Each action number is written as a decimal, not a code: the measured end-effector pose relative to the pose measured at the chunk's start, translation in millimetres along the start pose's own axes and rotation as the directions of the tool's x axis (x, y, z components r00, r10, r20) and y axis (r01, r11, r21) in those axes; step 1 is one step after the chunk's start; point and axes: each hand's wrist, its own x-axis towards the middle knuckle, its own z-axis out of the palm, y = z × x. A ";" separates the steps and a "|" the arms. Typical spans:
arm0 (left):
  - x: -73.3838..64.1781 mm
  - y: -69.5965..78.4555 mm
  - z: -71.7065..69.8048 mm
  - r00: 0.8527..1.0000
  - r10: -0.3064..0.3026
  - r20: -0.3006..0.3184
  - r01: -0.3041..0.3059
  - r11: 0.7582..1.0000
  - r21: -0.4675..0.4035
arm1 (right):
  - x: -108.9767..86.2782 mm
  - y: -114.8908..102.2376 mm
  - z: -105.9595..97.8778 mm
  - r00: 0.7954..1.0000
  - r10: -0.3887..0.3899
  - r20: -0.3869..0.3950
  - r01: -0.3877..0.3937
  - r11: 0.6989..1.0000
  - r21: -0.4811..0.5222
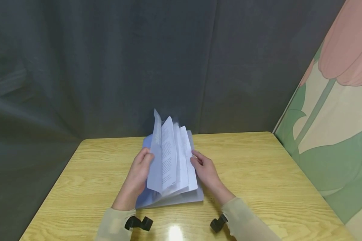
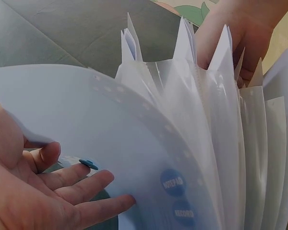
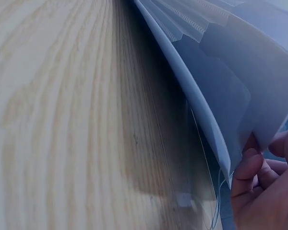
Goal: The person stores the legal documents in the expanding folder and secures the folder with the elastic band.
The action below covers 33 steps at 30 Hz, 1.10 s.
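Note:
A pale blue expanding file folder (image 1: 169,201) stands fanned apart on the table, with printed paper sheets (image 1: 169,154) in its translucent pockets (image 2: 225,110). My left hand (image 1: 142,167) holds the folder's front cover (image 2: 125,120) by its left edge, thumb on one face and fingers spread along the other. That cover carries blue round labels reading NOTEPAD and RECORD, and a teal button (image 2: 89,164) sits by the fingertips. At the right side, my right hand (image 1: 205,169) pinches the edge of a pocket panel (image 3: 269,96) between thumb and fingers. The back cover leans low behind it.
The wooden table (image 1: 244,160) extends to both sides of the folder. A dark grey curtain (image 1: 138,67) hangs along its far edge. On the right is a wall with painted tulips (image 1: 328,134). A thin elastic cord (image 3: 217,206) dangles from the folder near my right hand.

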 end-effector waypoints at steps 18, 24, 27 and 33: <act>1.0 -0.2 0.6 1.000 0.001 -0.010 -0.001 1.000 0.010 | -3.9 6.0 -2.0 0.995 -0.030 0.091 0.035 0.998 -0.050; -0.9 -0.3 1.2 1.000 0.001 0.010 -0.001 1.000 -0.018 | -3.6 5.2 -1.5 0.992 -0.059 0.111 0.068 0.995 -0.078; -0.3 -0.8 1.3 1.000 0.000 0.004 0.000 1.000 -0.010 | -2.6 5.4 0.0 0.991 -0.061 0.116 0.071 0.993 -0.090; 0.0 0.3 2.7 1.000 -0.005 -0.001 0.005 1.000 -0.006 | -0.6 4.5 0.3 0.991 -0.072 0.115 0.083 0.991 -0.101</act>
